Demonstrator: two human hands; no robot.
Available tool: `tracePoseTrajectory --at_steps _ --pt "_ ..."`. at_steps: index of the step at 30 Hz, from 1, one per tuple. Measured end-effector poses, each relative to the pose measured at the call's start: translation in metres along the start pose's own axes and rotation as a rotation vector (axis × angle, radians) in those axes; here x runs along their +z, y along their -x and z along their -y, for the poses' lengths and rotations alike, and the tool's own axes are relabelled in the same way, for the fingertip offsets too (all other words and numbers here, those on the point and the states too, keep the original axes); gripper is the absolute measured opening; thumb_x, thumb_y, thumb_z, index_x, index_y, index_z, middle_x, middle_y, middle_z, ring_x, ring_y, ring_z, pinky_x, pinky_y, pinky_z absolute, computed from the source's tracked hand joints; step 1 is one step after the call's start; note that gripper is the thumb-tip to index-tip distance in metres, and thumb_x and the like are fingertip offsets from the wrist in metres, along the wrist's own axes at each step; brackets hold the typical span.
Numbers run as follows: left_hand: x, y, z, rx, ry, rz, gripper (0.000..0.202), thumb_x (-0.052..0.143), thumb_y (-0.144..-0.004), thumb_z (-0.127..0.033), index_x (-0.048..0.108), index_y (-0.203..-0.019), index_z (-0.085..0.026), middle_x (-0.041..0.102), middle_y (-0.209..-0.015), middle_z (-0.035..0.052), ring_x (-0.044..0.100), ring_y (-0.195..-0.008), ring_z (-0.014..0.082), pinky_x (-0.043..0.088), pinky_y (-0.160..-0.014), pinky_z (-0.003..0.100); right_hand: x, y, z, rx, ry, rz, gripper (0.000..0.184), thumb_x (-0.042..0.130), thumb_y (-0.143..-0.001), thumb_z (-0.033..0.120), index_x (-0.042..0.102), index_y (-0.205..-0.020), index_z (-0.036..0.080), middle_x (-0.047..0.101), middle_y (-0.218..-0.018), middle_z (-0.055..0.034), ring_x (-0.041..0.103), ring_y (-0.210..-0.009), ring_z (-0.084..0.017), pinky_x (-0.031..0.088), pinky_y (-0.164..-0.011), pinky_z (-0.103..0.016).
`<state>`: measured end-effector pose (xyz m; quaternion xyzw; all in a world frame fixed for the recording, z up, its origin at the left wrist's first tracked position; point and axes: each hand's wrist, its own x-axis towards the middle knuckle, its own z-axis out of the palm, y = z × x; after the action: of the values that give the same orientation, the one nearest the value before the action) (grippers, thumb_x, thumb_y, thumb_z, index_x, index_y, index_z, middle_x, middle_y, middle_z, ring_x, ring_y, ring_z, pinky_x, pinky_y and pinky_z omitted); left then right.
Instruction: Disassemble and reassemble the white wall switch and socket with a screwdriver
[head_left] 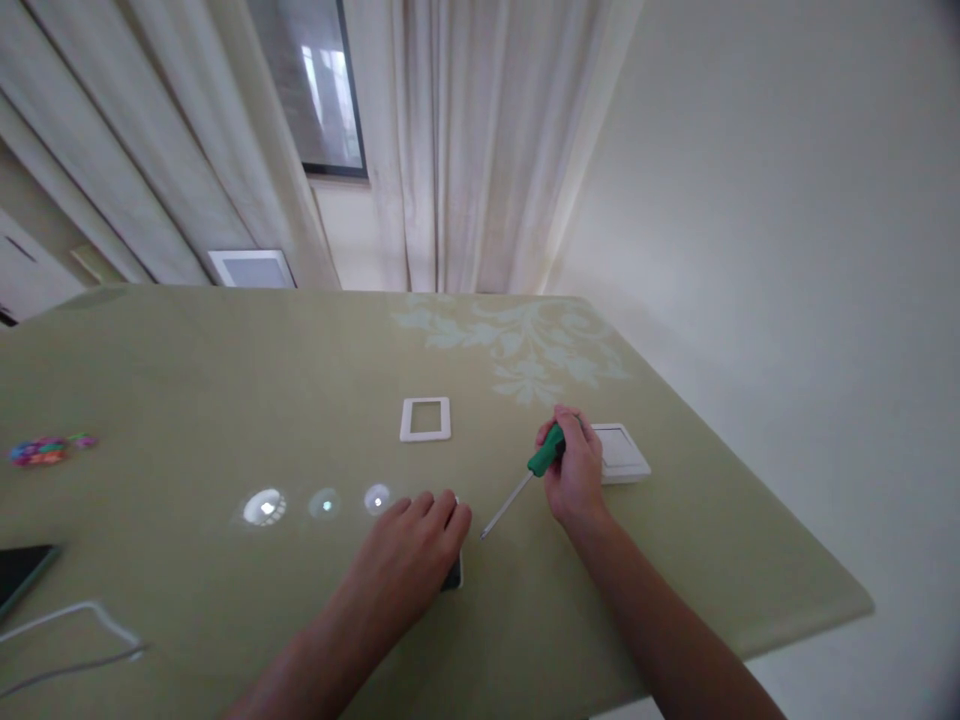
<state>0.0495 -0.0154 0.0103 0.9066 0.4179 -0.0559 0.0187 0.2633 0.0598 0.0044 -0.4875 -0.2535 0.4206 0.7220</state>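
My right hand [574, 465] is closed round the green handle of a screwdriver [545, 452]. Its thin metal shaft slants down to the left, and the tip is in the air or near the tabletop, just right of my left hand. My left hand [424, 540] is curled over a small piece with a dark face and a white edge [454, 575], mostly hidden beneath the fingers. Beyond the hands lies a white square frame [426, 437] with an open middle. Just behind my right hand sits a white rectangular switch-like plate [622, 455], partly covered by that hand.
The greenish tabletop [225, 400] has a pale floral pattern and light reflections. At the left lie a colourful bundle [41, 452], a dark flat device [22, 575] and a white cable [97, 612]. A wall [787, 250] borders the right side; curtains [480, 150] hang behind.
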Motion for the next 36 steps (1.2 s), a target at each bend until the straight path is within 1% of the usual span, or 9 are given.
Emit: tracePoseTrajectory --at_steps 4,9,12,15,19,26,29,33,36 --pt "0.000 -0.001 -0.001 -0.020 -0.040 -0.017 0.023 0.059 -0.098 0.000 0.071 -0.105 -0.018 0.076 -0.100 0.0097 0.076 -0.093 0.0315 0.059 -0.072 0.040 0.000 -0.001 0.002 -0.004 -0.017 -0.002 0.037 0.088 -0.068 0.047 0.062 -0.073 0.022 0.061 -0.055 0.0050 0.050 -0.046 -0.010 0.030 -0.039 -0.019" --pt "0.009 0.003 0.004 -0.029 -0.033 -0.204 0.015 0.060 -0.108 -0.018 0.069 -0.097 -0.019 0.073 -0.089 0.0070 0.073 -0.085 0.0268 0.051 -0.067 0.034 0.000 -0.001 0.003 -0.002 -0.038 -0.004 0.037 0.087 -0.069 0.048 0.061 -0.075 0.023 0.061 -0.055 0.0057 0.053 -0.047 -0.010 0.035 -0.042 -0.018" --pt "0.014 0.007 0.012 -0.035 0.118 -0.258 0.012 0.066 -0.107 -0.024 0.069 -0.096 -0.020 0.072 -0.092 0.0043 0.071 -0.084 0.0237 0.050 -0.069 0.032 0.001 -0.002 0.003 0.001 -0.042 -0.014 0.038 0.088 -0.068 0.048 0.061 -0.075 0.023 0.062 -0.054 0.0058 0.053 -0.046 -0.010 0.034 -0.041 -0.018" --pt "0.017 0.013 0.022 -0.034 0.375 -0.305 0.013 0.068 -0.106 -0.022 0.071 -0.094 -0.022 0.071 -0.095 0.0021 0.069 -0.087 0.0212 0.052 -0.075 0.031 0.001 -0.003 0.003 -0.001 -0.045 -0.023 0.039 0.088 -0.066 0.049 0.061 -0.075 0.022 0.062 -0.054 0.0059 0.054 -0.045 -0.010 0.033 -0.040 -0.019" --pt "0.023 0.018 0.030 0.061 0.569 -0.415 0.019 0.063 -0.110 -0.025 0.076 -0.095 -0.024 0.071 -0.097 0.0021 0.069 -0.090 0.0204 0.053 -0.080 0.030 0.001 -0.001 0.003 0.008 -0.042 -0.024 0.038 0.088 -0.066 0.047 0.062 -0.076 0.022 0.061 -0.054 0.0064 0.052 -0.044 -0.010 0.030 -0.039 -0.020" --pt "0.029 0.016 0.026 0.091 0.552 -0.559 0.027 0.057 -0.113 -0.033 0.078 -0.099 -0.023 0.073 -0.095 0.0035 0.069 -0.085 0.0200 0.053 -0.077 0.030 0.000 0.001 0.005 0.016 -0.036 -0.020 0.036 0.087 -0.067 0.047 0.062 -0.077 0.022 0.062 -0.054 0.0063 0.052 -0.046 -0.009 0.033 -0.041 -0.018" --pt "0.028 0.017 0.025 0.130 0.479 -0.601 0.031 0.053 -0.115 -0.034 0.077 -0.099 -0.022 0.074 -0.095 0.0047 0.069 -0.084 0.0207 0.052 -0.077 0.031 0.000 0.000 0.005 0.015 -0.037 -0.025 0.036 0.087 -0.066 0.046 0.062 -0.078 0.022 0.062 -0.054 0.0064 0.053 -0.047 -0.009 0.034 -0.041 -0.018" --pt "0.027 0.020 0.026 0.188 0.403 -0.607 0.032 0.049 -0.116 -0.030 0.076 -0.101 -0.021 0.074 -0.095 0.0056 0.068 -0.085 0.0224 0.051 -0.080 0.035 -0.001 0.000 0.004 0.018 -0.036 -0.025 0.036 0.087 -0.067 0.047 0.062 -0.077 0.022 0.062 -0.054 0.0063 0.051 -0.045 -0.009 0.032 -0.041 -0.018" --pt "0.028 0.020 0.027 0.115 0.503 -0.557 0.026 0.059 -0.112 -0.032 0.076 -0.095 -0.022 0.074 -0.093 0.0044 0.067 -0.085 0.0233 0.050 -0.080 0.036 0.000 -0.001 0.004 0.019 -0.036 -0.026 0.036 0.087 -0.066 0.046 0.062 -0.077 0.022 0.061 -0.054 0.0063 0.052 -0.046 -0.009 0.033 -0.041 -0.018"
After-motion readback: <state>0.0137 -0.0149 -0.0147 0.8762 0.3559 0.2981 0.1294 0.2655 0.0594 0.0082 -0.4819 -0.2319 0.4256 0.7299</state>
